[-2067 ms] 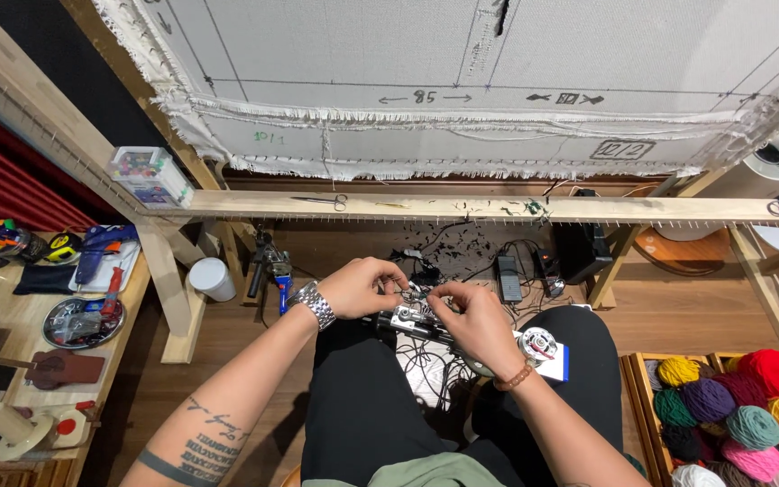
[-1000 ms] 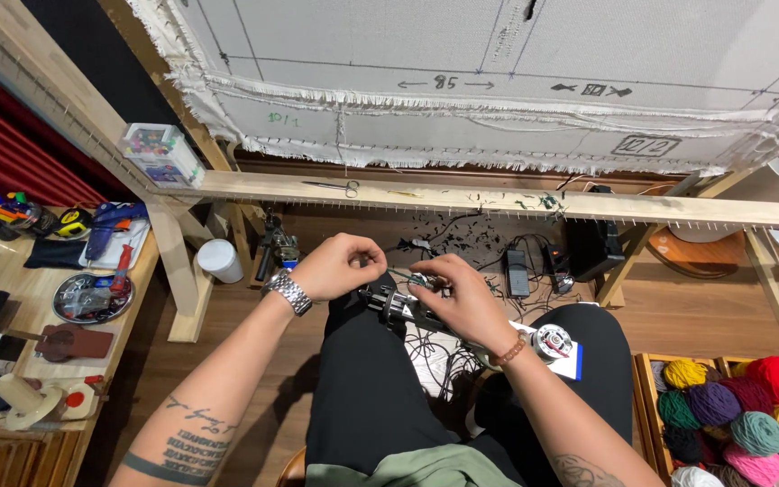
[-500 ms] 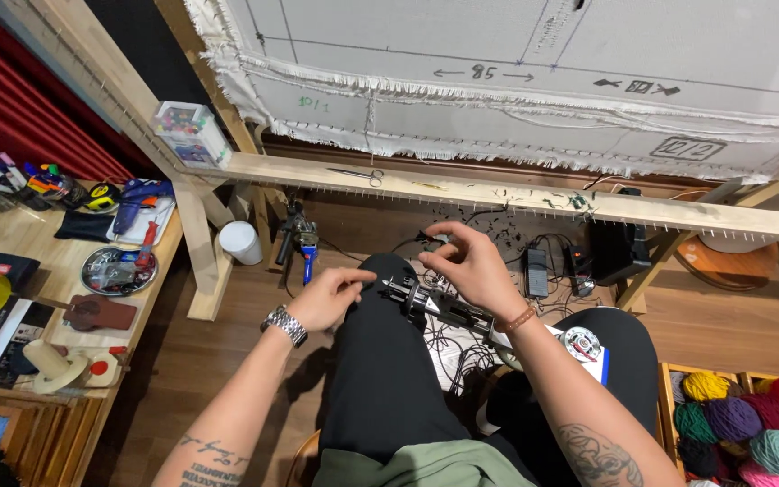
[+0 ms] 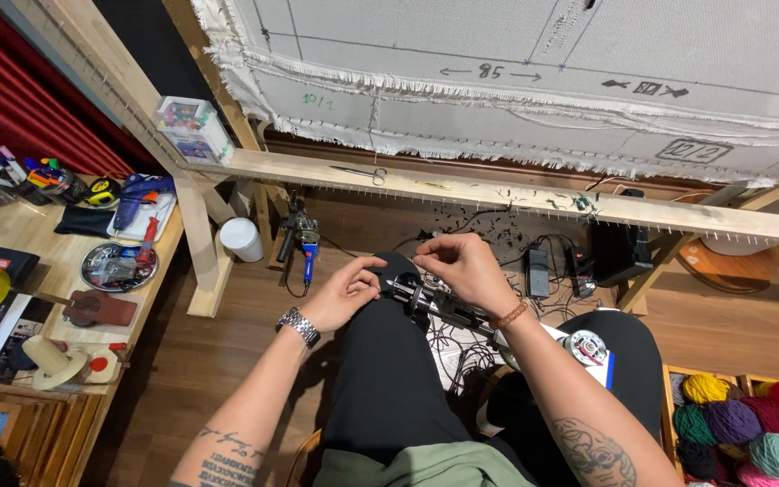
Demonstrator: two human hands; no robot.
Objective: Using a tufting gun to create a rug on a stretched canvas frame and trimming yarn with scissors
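Below a clear bead box (image 4: 191,126) on the frame, both hands' grips (image 4: 346,293) (image 4: 463,269) pinch the tufting gun (image 4: 435,302).

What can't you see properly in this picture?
- Front end of the metal tool on the lap: covered by the right hand.
- Whatever the left hand pinches: too small, hidden by its fingers.
- Yarn balls: cut off by the right and bottom edges.
- Contents of the round metal tray: too small to tell.
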